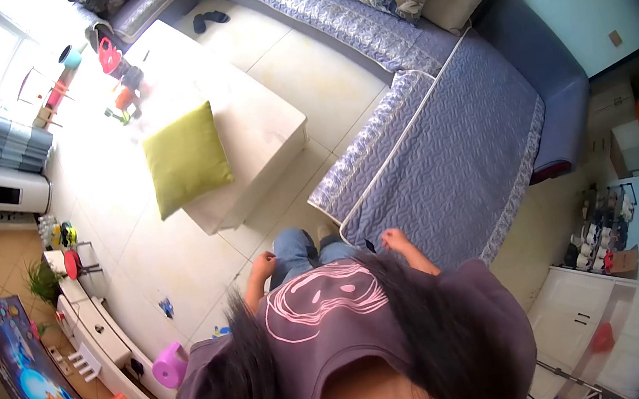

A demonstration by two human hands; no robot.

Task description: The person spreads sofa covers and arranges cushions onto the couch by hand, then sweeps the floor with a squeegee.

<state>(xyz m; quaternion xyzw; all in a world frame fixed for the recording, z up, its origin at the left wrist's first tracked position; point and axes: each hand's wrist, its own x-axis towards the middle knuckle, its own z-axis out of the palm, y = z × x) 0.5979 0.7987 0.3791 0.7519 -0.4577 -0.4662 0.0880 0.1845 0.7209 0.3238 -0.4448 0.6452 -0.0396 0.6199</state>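
Over the near corner of the blue quilted sofa cover (452, 156), in the head view, the person's right hand (395, 239) has its fingers curled; whether they grip the fabric cannot be told. The left hand (265, 264) is left of the cover, beside the jeans (294, 252), fingers bent, its grip too small to tell. Farther left of the cover, a green cushion (187, 159) lies on the white table (262, 109).

Matt green cloth cushion (187, 161), smooth pale table (264, 121)
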